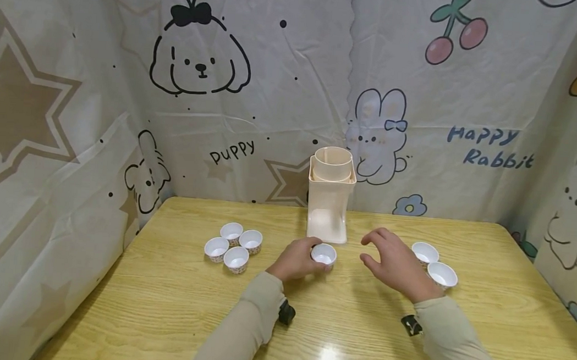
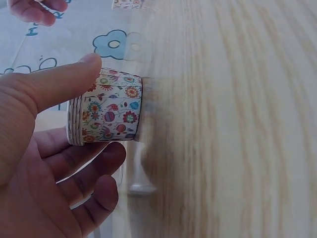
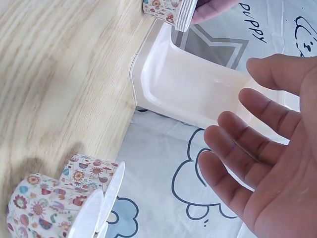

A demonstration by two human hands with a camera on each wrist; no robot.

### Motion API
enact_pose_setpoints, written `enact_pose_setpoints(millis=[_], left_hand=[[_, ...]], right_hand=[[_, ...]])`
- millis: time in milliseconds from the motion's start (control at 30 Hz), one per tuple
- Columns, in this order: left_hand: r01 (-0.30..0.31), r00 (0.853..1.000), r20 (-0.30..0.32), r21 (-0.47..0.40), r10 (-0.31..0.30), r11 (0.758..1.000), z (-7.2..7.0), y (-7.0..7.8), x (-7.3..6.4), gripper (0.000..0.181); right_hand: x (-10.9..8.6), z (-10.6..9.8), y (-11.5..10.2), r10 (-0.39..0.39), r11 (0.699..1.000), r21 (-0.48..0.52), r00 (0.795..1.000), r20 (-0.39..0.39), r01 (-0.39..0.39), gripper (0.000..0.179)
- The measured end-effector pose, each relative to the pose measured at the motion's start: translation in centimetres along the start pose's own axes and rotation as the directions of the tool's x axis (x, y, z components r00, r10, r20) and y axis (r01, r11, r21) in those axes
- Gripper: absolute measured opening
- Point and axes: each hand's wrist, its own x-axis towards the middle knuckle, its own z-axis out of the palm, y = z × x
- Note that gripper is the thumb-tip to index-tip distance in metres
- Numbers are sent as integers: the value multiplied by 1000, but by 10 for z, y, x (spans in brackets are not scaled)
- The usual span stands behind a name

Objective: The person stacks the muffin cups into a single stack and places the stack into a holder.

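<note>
My left hand (image 1: 300, 259) grips a small nested stack of paper baking cups (image 2: 113, 106), thumb on one side and fingers on the other. Several rims lie close together at its mouth, and a bright flower print covers the outside. The stack's base is at or just above the tabletop; which of the two I cannot tell. To the right, my right hand (image 1: 395, 262) hovers with loosely bent fingers and nothing in them. Behind the stack stands a cream plastic dispenser (image 1: 329, 204) with a round tube in its top. Beyond the right hand are two printed paper cups (image 3: 91, 171).
At the left of the wooden table (image 1: 161, 315) is a cluster of several white-lined paper cups (image 1: 236, 259). A cartoon-printed cloth (image 1: 274, 91) hangs behind the table and along both sides.
</note>
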Motion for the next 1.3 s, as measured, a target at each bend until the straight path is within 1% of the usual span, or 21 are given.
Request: enact_pose_setpoints(millis=[300, 567, 733, 900, 1067, 1167, 1300], left_hand=[[29, 999, -18, -54, -30, 998, 3, -1, 0, 58], [60, 998, -11, -67, -61, 996, 4, -1, 0, 60], [57, 998, -26, -50, -59, 997, 5, -2, 1, 61], [46, 998, -36, -51, -48, 998, 6, -1, 2, 59], [46, 998, -35, -53, -48, 998, 7, -1, 4, 57], [49, 998, -34, -59, -51, 997, 7, -1, 4, 57], [55, 998, -32, -67, -58, 996, 7, -1, 5, 57]], right_hand=[[-3, -1, 5, -3, 1000, -8, 1000, 24, 3, 23], [-11, -14, 16, 19, 999, -32, 998, 55, -17, 21], [-20, -23, 33, 42, 998, -45, 998, 53, -39, 23], [-30, -34, 54, 98, 993, -66, 993, 61, -94, 26], [-40, -46, 74, 171, 982, -93, 981, 91, -163, 31], [-47, -54, 85, 198, 975, -120, 974, 106, -185, 33], [-54, -61, 101, 232, 965, -159, 961, 153, -207, 38]])
